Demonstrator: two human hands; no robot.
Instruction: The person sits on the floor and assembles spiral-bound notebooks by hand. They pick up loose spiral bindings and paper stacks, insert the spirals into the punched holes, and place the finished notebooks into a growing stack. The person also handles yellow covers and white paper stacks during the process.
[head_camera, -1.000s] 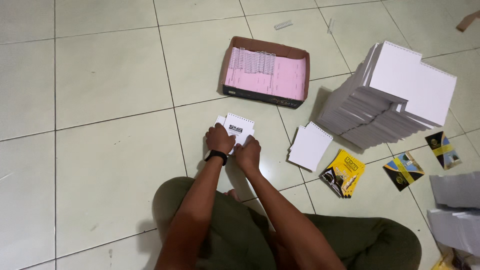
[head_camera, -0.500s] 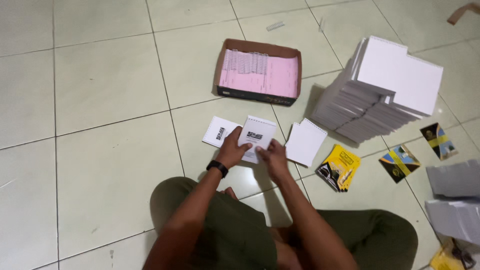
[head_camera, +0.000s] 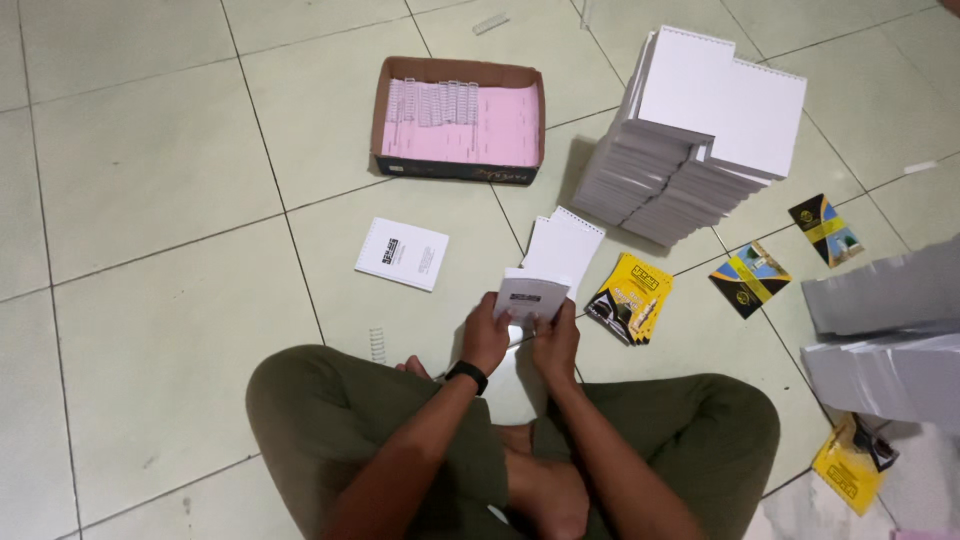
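I sit cross-legged on a tiled floor. My left hand (head_camera: 487, 338), with a black watch at the wrist, and my right hand (head_camera: 556, 345) both grip a small white booklet (head_camera: 530, 296) held just above the floor in front of my knees. A white cover sheet with a dark print (head_camera: 402, 254) lies flat on the floor to the left of my hands. A small pile of punched white sheets (head_camera: 563, 245) lies just beyond the booklet. A short wire spiral (head_camera: 377, 344) rests by my left knee.
An open cardboard box (head_camera: 460, 170) with pink paper and wire spirals sits ahead. A tall stack of white punched sheets (head_camera: 690, 140) stands at the right. Yellow covers (head_camera: 631, 297), dark covers (head_camera: 748, 279) and grey paper stacks (head_camera: 885, 340) lie further right.
One printed cover sheet now lies alone on the floor to the left. Both hands have drawn back toward my knees and lifted a small booklet; the view has tilted.
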